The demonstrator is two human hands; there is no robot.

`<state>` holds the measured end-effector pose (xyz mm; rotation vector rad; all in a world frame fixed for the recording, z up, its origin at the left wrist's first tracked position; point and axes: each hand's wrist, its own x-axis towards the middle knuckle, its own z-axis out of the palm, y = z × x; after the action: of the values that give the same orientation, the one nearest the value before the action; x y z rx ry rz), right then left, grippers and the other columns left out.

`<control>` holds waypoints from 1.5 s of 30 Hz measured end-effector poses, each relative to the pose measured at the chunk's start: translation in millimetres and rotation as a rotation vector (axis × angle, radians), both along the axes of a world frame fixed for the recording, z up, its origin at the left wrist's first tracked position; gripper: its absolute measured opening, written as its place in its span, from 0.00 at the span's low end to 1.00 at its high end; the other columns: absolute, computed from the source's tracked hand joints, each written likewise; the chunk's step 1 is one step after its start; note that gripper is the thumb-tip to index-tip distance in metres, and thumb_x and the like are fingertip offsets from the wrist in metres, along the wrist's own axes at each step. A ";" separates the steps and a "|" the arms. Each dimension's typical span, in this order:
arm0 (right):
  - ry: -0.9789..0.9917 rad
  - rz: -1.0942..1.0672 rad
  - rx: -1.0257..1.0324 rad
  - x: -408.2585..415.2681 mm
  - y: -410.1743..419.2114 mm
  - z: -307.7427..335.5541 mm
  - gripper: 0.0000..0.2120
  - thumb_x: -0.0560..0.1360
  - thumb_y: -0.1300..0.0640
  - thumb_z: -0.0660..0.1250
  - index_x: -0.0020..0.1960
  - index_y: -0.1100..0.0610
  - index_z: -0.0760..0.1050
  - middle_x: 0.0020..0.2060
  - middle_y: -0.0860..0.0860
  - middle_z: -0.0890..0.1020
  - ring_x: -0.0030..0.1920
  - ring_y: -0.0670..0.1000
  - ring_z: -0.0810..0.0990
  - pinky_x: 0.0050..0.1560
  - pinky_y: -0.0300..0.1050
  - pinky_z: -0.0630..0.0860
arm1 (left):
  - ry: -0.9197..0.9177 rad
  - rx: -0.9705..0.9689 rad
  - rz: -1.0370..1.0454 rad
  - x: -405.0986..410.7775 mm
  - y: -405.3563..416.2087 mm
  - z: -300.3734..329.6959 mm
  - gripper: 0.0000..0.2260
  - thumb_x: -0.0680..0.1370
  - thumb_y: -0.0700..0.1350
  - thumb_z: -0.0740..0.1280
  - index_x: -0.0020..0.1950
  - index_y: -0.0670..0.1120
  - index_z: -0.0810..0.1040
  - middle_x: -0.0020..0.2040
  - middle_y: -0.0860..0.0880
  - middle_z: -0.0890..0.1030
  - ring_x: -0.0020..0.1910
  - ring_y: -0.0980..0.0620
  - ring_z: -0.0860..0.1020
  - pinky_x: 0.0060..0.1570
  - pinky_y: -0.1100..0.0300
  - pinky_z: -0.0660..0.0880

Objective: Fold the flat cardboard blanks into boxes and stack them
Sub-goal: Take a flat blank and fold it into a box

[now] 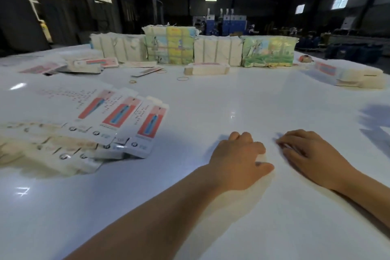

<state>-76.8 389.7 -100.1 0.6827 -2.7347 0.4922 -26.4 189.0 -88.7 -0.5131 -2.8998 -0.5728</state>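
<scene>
Both hands rest on the glossy white counter (232,95) near its front edge, and neither holds anything. The left hand (238,158) lies palm down with fingers loosely curled and thumb out to the side. The right hand (312,154) lies just beside it, fingers extended and low on the surface; the fingertips are blurred, so whether they pinch something thin cannot be told.

The task items are well apart from both hands. A fanned heap of folded white cardboard boxes with red-and-blue printed panels (118,124) sits at the left, overlapping loosely and not squared. A low pile of flat cream cardboard blanks (358,78) lies at the far right. A small banded bundle of blanks (206,68) sits centre rear.

Risks, as judged: the heap of boxes looks slumped, and adding to it without squaring could send it sliding on the slick counter. The long reach to the blanks invites dragging several at once. Loose tan rubber bands (182,78) could snag a sliding blank.

Surface: smooth, reflective, showing glare spots. Along the rear stand tied bales of cream and pastel-printed cardboard stock (171,47). The room is a dim warehouse with high windows and blue machinery (228,22) behind.
</scene>
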 end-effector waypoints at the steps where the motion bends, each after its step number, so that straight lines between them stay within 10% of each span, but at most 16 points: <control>1: -0.005 0.002 -0.011 -0.3 0.9 0.3 0.10 0.77 0.58 0.62 0.55 0.52 0.80 0.56 0.49 0.78 0.57 0.54 0.74 0.57 0.49 0.70 | -0.071 0.129 0.012 -0.9 -5.1 6.3 0.17 0.77 0.57 0.62 0.63 0.51 0.74 0.60 0.50 0.74 0.61 0.50 0.69 0.62 0.54 0.67; 5: 0.014 0.001 -0.037 -1.0 1.7 -0.8 0.09 0.75 0.61 0.66 0.53 0.54 0.81 0.55 0.50 0.80 0.56 0.55 0.76 0.53 0.45 0.67 | -0.135 0.327 0.236 -18.4 -50.7 44.8 0.15 0.77 0.56 0.64 0.58 0.48 0.77 0.57 0.49 0.77 0.54 0.49 0.76 0.54 0.55 0.74; 12: -0.008 -0.011 -0.053 -2.8 2.6 -0.9 0.08 0.75 0.61 0.67 0.51 0.56 0.82 0.55 0.51 0.81 0.54 0.56 0.77 0.52 0.48 0.69 | -0.273 -0.421 0.801 -27.8 -179.6 67.0 0.25 0.67 0.70 0.64 0.39 0.47 0.74 0.38 0.47 0.78 0.35 0.50 0.75 0.34 0.60 0.68; 21: 0.007 -0.002 -0.055 0.5 6.8 -6.8 0.08 0.74 0.62 0.67 0.51 0.54 0.81 0.54 0.49 0.80 0.53 0.53 0.77 0.52 0.46 0.68 | -0.410 -0.067 0.833 -34.8 -178.7 49.9 0.22 0.69 0.53 0.76 0.48 0.41 0.68 0.36 0.45 0.74 0.32 0.50 0.76 0.28 0.60 0.70; 27: 0.014 -0.011 -0.062 4.6 6.2 -3.6 0.08 0.75 0.63 0.66 0.50 0.54 0.81 0.52 0.48 0.80 0.51 0.50 0.74 0.51 0.45 0.66 | -0.501 -0.009 0.844 -38.1 -168.4 54.4 0.27 0.71 0.48 0.74 0.65 0.40 0.67 0.63 0.39 0.72 0.59 0.41 0.74 0.60 0.49 0.71; 34: -0.004 -0.014 -0.052 6.6 4.1 0.2 0.08 0.75 0.64 0.66 0.50 0.55 0.82 0.51 0.49 0.79 0.53 0.52 0.75 0.51 0.43 0.65 | -0.400 -0.355 0.687 -46.1 -138.7 54.1 0.06 0.74 0.44 0.64 0.42 0.42 0.71 0.35 0.46 0.72 0.32 0.52 0.72 0.30 0.63 0.69; 45: -0.042 -0.019 -0.037 2.1 -1.9 6.9 0.09 0.77 0.58 0.62 0.53 0.54 0.81 0.55 0.51 0.79 0.58 0.53 0.74 0.57 0.44 0.69 | 0.110 -0.364 0.576 -37.5 -88.1 58.4 0.08 0.76 0.41 0.58 0.52 0.47 0.73 0.35 0.51 0.69 0.31 0.53 0.67 0.30 0.60 0.62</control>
<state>-74.7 387.8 -93.2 0.6437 -2.7613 0.5582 -63.9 100.9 -30.3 0.2563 -2.8451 0.0627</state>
